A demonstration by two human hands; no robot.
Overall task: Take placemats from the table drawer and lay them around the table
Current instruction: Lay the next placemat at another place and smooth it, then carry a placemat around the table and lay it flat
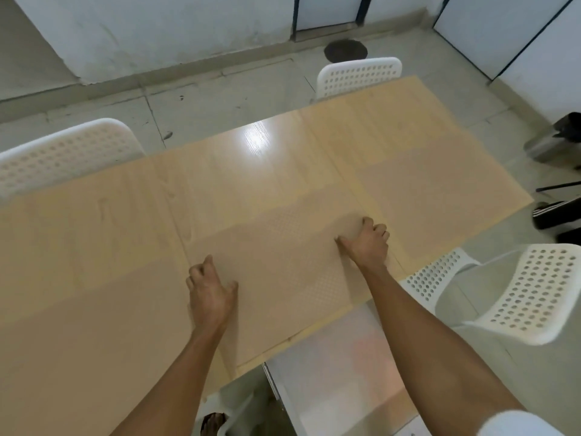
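A light wooden table (235, 171) fills the view. Beige, finely textured placemats lie on it: one under my hands (283, 272) at the near edge, another (440, 209) to its right, one (78, 325) on the near left. My left hand (209, 294) rests flat on the middle placemat's left edge, fingers spread. My right hand (366, 240) pinches the same mat's far right corner, which looks slightly lifted and blurred. The white open drawer (339, 372) sticks out below the table's near edge, between my forearms.
White perforated chairs stand around: one at the far left (63, 155), one at the far side (358, 75), one at the near right (515, 294). A dark bag (562, 143) and black items lie on the floor at right. A round floor drain (345, 50) sits beyond.
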